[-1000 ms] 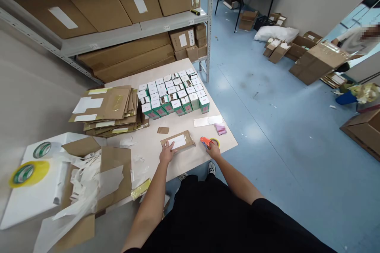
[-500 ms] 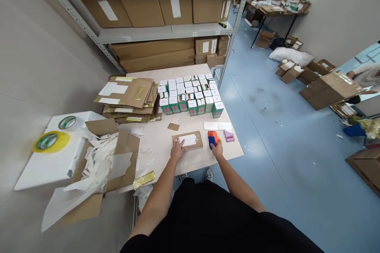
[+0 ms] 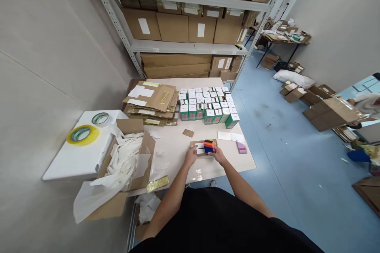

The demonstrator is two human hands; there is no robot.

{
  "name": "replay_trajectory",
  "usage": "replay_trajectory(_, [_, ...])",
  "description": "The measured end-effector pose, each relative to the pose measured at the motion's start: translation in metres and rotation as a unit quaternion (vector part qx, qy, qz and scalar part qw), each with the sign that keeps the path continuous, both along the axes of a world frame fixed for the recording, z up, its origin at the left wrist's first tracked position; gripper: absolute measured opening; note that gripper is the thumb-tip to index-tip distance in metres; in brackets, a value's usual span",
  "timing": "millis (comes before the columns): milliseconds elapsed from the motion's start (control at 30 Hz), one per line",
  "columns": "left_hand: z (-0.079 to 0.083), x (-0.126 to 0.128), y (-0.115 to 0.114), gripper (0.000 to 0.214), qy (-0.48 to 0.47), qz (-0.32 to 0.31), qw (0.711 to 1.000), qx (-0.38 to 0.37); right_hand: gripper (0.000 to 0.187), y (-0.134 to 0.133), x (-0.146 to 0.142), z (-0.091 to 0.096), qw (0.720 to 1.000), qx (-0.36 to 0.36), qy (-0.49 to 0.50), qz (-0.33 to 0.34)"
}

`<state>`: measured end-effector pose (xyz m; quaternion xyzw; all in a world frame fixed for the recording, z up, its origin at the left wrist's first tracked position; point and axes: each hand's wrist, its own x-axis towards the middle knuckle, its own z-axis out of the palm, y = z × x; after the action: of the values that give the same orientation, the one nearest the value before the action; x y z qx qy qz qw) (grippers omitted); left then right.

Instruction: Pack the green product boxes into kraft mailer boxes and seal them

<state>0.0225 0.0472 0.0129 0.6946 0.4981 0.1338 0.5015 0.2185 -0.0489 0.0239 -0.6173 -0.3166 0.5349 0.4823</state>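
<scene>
A small brown cardboard parcel (image 3: 198, 143) with a white label lies near the front edge of the pale table (image 3: 178, 158). My left hand (image 3: 190, 155) rests on its left end, fingers pressed down on it. My right hand (image 3: 219, 154) grips an orange and blue tape dispenser (image 3: 208, 146) that sits on top of the parcel's right part.
Several green and white small boxes (image 3: 208, 104) stand in rows behind the parcel, beside a stack of flattened cardboard (image 3: 151, 102). An open carton of paper scraps (image 3: 124, 158) and tape rolls (image 3: 83, 134) sit left. Shelves of cartons (image 3: 184, 27) stand behind. A person carries a carton (image 3: 332, 112) at right.
My right hand lifted the tape dispenser from the table right of the parcel and brought it left onto the parcel. My view tilted up and swung right.
</scene>
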Motion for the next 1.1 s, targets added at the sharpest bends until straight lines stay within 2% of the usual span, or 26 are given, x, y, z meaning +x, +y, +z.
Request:
replay_trajectory(67, [0.014,0.003,0.013,0.048,-0.038,0.021,0.999,0.011,0.054,-0.003,0.000,-0.001,1.000,-0.002,-0.011,0.005])
replay_trajectory(133, [0.031,0.011,0.025,0.048,-0.075,0.004,0.996,0.041,0.057,-0.004,0.000,0.000,1.000,-0.001,-0.013,0.008])
replay_trajectory(233, [0.057,0.026,0.038,0.047,-0.117,-0.070,0.989,0.065,0.059,-0.005,-0.003,0.004,1.000,0.007,0.003,0.000])
replay_trajectory(333, [0.076,0.038,0.042,0.040,-0.098,-0.160,0.978,0.087,0.051,-0.006,-0.007,0.008,1.000,0.018,-0.005,0.000])
replay_trajectory(433, [0.085,0.043,0.041,0.033,-0.052,-0.255,0.961,0.093,0.047,-0.008,-0.009,0.010,0.999,0.010,-0.032,0.013])
replay_trajectory(500, [0.088,0.044,0.039,0.030,-0.024,-0.277,0.955,0.108,0.047,-0.009,-0.006,0.010,0.999,0.001,-0.044,0.026])
replay_trajectory(633, [0.093,0.042,0.036,0.024,0.015,-0.263,0.957,0.121,0.046,-0.007,0.002,0.005,0.998,0.019,-0.039,0.050])
replay_trajectory(800, [0.110,0.041,0.029,0.016,0.060,-0.231,0.966,0.103,0.046,-0.004,0.013,-0.002,0.995,0.031,-0.029,0.090])
replay_trajectory(933, [0.120,0.044,0.017,0.013,0.068,-0.154,0.981,0.095,0.048,-0.001,0.020,-0.006,0.992,0.033,-0.016,0.123])
replay_trajectory(1033, [0.120,0.047,0.012,0.012,0.060,-0.107,0.989,0.080,0.049,0.005,0.026,-0.004,0.987,0.030,-0.021,0.156])
replay_trajectory(1100, [0.118,0.046,0.013,0.012,0.053,-0.083,0.992,0.073,0.048,0.008,0.030,-0.001,0.983,0.029,-0.061,0.172])
